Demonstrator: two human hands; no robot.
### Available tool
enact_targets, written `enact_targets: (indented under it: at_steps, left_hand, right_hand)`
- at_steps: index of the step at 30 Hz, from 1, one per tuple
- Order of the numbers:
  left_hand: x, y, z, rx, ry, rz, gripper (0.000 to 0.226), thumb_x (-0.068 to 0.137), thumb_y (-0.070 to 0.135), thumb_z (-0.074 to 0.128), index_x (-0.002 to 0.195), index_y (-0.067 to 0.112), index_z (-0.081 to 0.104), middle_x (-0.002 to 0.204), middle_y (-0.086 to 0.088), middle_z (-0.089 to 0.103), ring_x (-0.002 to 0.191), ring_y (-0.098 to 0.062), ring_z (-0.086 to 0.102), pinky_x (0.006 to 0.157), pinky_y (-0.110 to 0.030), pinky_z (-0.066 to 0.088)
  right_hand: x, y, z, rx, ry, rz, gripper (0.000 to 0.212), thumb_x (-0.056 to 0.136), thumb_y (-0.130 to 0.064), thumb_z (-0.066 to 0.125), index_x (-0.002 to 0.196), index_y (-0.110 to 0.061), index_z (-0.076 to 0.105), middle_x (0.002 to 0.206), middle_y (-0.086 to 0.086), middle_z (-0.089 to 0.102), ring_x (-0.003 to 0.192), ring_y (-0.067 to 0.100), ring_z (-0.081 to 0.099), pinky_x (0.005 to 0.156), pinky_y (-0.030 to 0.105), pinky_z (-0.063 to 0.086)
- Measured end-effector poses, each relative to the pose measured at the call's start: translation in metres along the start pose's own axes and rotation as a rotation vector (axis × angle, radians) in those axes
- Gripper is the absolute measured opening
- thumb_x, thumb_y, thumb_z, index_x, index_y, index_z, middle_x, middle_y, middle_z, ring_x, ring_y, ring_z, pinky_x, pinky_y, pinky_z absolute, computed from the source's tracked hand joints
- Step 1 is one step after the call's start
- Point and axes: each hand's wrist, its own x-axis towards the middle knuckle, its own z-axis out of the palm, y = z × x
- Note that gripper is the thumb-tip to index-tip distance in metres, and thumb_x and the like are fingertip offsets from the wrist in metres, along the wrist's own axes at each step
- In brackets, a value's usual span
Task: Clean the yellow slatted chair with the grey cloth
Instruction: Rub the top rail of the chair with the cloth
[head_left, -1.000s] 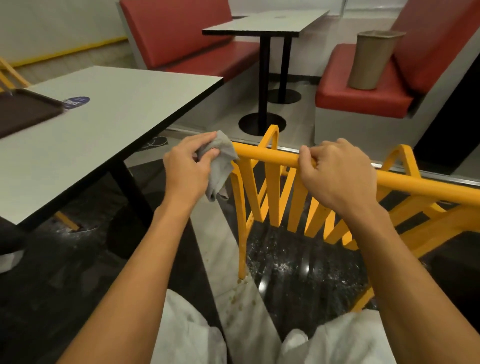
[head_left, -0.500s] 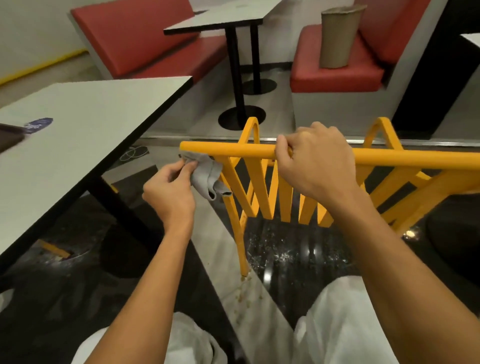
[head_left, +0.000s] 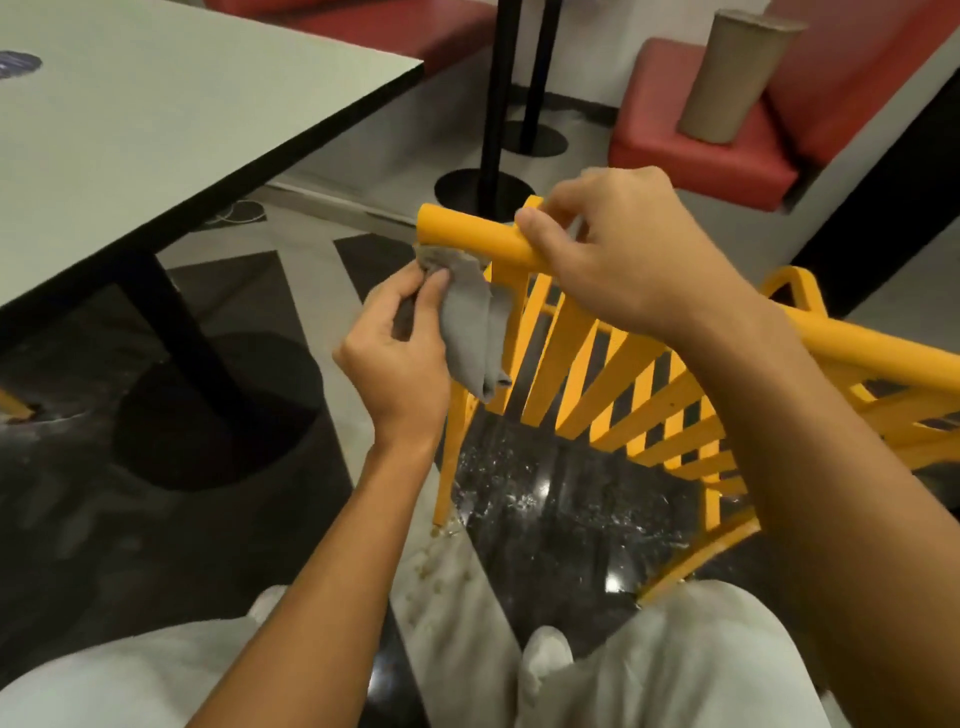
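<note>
Barely begun, I judge: my left hand (head_left: 400, 348) pinches the grey cloth (head_left: 470, 327) at the rail end of the yellow slatted chair (head_left: 467, 236), right hand (head_left: 623, 260) gripping the rail; slats await.

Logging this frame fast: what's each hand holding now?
Left hand: holds the grey cloth.
Right hand: grips the top rail of the yellow chair.

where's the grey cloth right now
Head view, just left of centre: the grey cloth hangs pinched in the left hand, under the end of the yellow chair's top rail.
</note>
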Motion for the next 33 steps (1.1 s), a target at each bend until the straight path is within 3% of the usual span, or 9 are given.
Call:
enact_targets:
  at_steps: [2,4,8,12,14,16,22,28,33]
  left_hand:
    - [-0.006,-0.009,0.007,-0.056,0.025,-0.043,0.024,0.099,0.014,0.073,0.12,0.002,0.076,0.115,-0.006,0.077,0.11,-0.011,0.073,0.092,-0.027,0.06]
    - [-0.012,-0.025,0.012,-0.095,0.012,-0.093,0.026,0.098,0.014,0.075,0.121,0.002,0.076,0.117,-0.006,0.077,0.112,-0.014,0.073,0.095,-0.034,0.061]
    - [-0.018,-0.061,0.023,-0.091,0.003,-0.154,0.024,0.094,0.015,0.078,0.116,0.005,0.08,0.111,-0.003,0.079,0.105,-0.012,0.075,0.09,-0.042,0.063]
    - [-0.021,-0.078,0.032,-0.103,-0.027,-0.154,0.022,0.094,0.015,0.079,0.115,0.007,0.081,0.113,0.0,0.08,0.107,-0.007,0.074,0.094,-0.038,0.062]
    - [-0.022,-0.078,0.032,-0.137,0.001,-0.183,0.023,0.095,0.016,0.078,0.117,0.008,0.08,0.113,0.001,0.08,0.108,-0.007,0.075,0.094,-0.037,0.062]
    - [-0.019,-0.071,0.029,-0.182,0.039,-0.167,0.023,0.096,0.014,0.077,0.118,0.006,0.079,0.115,0.0,0.079,0.11,-0.009,0.074,0.094,-0.039,0.062]
    - [0.004,-0.06,0.026,-0.238,0.133,0.117,0.018,0.093,0.005,0.08,0.109,-0.003,0.078,0.11,-0.011,0.078,0.106,-0.018,0.076,0.09,-0.041,0.063]
    - [-0.002,-0.091,0.025,-0.129,0.005,0.02,0.017,0.091,0.01,0.083,0.106,0.002,0.081,0.106,-0.006,0.08,0.099,-0.013,0.076,0.081,-0.039,0.064]
    - [0.002,-0.08,0.023,-0.122,0.053,0.136,0.015,0.09,0.006,0.084,0.101,-0.002,0.08,0.105,-0.008,0.079,0.1,-0.013,0.076,0.084,-0.029,0.062]
  right_hand:
    - [0.002,-0.001,0.007,-0.007,-0.062,0.003,0.055,0.109,-0.054,0.035,0.087,-0.018,0.071,0.078,0.001,0.065,0.068,0.015,0.06,0.065,0.04,0.05]
    - [0.0,0.001,0.01,-0.012,-0.097,0.043,0.063,0.11,-0.056,0.029,0.08,-0.017,0.068,0.068,0.0,0.062,0.061,0.014,0.058,0.062,0.036,0.044]
    - [0.001,-0.001,0.012,-0.034,-0.086,0.081,0.066,0.109,-0.058,0.029,0.083,-0.015,0.071,0.064,0.002,0.062,0.06,0.014,0.059,0.062,0.035,0.044]
    - [0.004,-0.001,0.014,-0.017,-0.058,0.071,0.058,0.111,-0.053,0.033,0.067,-0.027,0.06,0.05,-0.005,0.055,0.049,0.002,0.054,0.052,0.017,0.034]
    - [0.004,-0.003,0.016,-0.012,-0.047,0.061,0.057,0.111,-0.051,0.034,0.068,-0.026,0.061,0.054,-0.006,0.057,0.053,0.002,0.057,0.049,0.013,0.037]
    - [0.003,-0.006,0.016,-0.007,-0.044,0.047,0.055,0.111,-0.05,0.034,0.072,-0.026,0.062,0.063,0.0,0.064,0.063,0.012,0.062,0.05,0.014,0.041]
    - [-0.001,-0.016,0.02,-0.037,-0.027,0.042,0.052,0.112,-0.053,0.029,0.075,-0.033,0.06,0.076,0.019,0.069,0.065,0.031,0.064,0.049,0.016,0.04]
    - [-0.002,-0.015,0.02,-0.068,-0.053,0.041,0.061,0.112,-0.051,0.028,0.086,-0.018,0.072,0.077,0.023,0.069,0.069,0.035,0.064,0.057,0.021,0.044]
    - [-0.003,-0.015,0.021,-0.069,-0.027,0.03,0.058,0.113,-0.051,0.028,0.083,-0.022,0.068,0.071,0.016,0.068,0.063,0.025,0.063,0.055,0.022,0.041]
